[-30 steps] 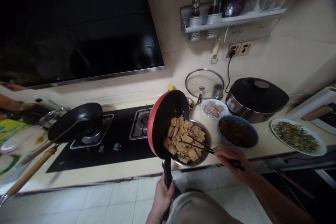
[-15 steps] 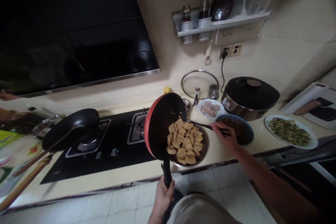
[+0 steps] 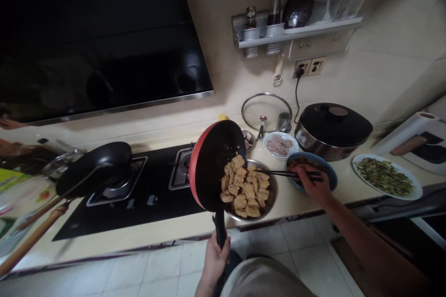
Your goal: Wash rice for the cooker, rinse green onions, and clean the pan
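Note:
My left hand [image 3: 214, 260] grips the black handle of a red frying pan [image 3: 209, 167], which is tipped steeply on its side over a metal bowl [image 3: 270, 195]. Golden fried pieces [image 3: 245, 188] lie heaped from the pan's lip into the bowl. My right hand [image 3: 313, 183] holds dark chopsticks [image 3: 282, 174] whose tips reach the upper right side of the heap. The hand hovers over a blue bowl of dark food [image 3: 331, 176].
A black pan [image 3: 101, 164] sits on the left burner of the gas hob [image 3: 139, 195]. A glass lid [image 3: 266, 111], a small plate of meat [image 3: 280, 144], a black electric cooker [image 3: 332, 130] and a plate of greens [image 3: 385, 176] stand on the counter.
My right hand moved from the bowl's near right side up to its far right, then settled slightly lower, the chopsticks now lying almost level. The pan stays tilted in my left hand.

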{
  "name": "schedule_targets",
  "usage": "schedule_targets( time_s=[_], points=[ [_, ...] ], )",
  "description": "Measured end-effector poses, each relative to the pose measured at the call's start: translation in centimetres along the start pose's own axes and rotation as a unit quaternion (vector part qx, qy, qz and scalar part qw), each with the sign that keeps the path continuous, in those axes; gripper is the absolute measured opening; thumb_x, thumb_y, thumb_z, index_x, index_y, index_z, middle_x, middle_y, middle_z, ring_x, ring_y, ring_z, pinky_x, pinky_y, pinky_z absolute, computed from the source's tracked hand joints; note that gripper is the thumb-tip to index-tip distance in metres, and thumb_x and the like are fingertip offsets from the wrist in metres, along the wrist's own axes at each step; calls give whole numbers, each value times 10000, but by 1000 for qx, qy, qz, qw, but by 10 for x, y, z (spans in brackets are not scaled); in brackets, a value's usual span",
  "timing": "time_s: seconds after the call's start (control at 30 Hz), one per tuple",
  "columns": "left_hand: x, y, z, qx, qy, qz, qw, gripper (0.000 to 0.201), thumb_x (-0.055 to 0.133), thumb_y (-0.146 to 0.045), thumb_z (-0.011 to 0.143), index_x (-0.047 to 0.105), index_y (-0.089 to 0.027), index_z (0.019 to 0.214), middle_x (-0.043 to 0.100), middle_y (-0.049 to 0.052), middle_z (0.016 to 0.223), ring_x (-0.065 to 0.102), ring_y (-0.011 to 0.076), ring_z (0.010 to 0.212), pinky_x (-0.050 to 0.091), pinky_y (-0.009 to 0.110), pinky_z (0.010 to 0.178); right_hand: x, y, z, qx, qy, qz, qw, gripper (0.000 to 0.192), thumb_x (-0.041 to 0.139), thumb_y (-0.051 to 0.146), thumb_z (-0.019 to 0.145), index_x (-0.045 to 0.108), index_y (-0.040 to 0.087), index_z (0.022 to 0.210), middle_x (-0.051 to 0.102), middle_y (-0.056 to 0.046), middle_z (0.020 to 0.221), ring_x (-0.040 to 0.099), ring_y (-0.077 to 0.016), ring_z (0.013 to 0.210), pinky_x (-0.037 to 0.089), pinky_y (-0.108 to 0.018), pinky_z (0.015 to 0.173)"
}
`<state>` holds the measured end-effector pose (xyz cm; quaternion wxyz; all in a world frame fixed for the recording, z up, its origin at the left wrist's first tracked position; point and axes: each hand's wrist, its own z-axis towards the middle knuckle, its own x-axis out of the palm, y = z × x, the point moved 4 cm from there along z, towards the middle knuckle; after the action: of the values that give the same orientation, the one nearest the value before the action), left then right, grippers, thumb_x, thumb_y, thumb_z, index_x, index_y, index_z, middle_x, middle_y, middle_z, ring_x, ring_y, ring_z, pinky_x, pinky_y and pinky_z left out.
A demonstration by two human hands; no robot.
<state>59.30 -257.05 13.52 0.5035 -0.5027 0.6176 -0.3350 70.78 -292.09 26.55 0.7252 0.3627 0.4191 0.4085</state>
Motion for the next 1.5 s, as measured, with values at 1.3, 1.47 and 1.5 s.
schedule_targets(
  time_s=[1.3,1.47,1.5],
  points=[
    [-9,-6,12,100,-40,203,973,301,480,-398,823,563,-146,965,506,-31,487,508,181,429,379,266,498,48,18,21,-80,99,-59,990,300,480,381,888,681,209,747,713,-35,730,661,-194,701,511,-296,666],
    [-14,0,8,85,-47,196,976,395,503,-466,801,570,-138,1011,446,-60,435,453,166,372,336,257,448,39,18,15,-75,107,-67,989,314,467,395,893,675,217,740,717,-27,740,660,-184,707,510,-275,660],
    [-14,0,7,78,-47,191,977,424,505,-488,797,568,-135,1023,445,-61,431,445,163,364,329,257,439,36,20,14,-76,102,-70,989,313,467,393,891,674,218,736,715,-27,735,659,-183,704,509,-275,656]
  ],
)
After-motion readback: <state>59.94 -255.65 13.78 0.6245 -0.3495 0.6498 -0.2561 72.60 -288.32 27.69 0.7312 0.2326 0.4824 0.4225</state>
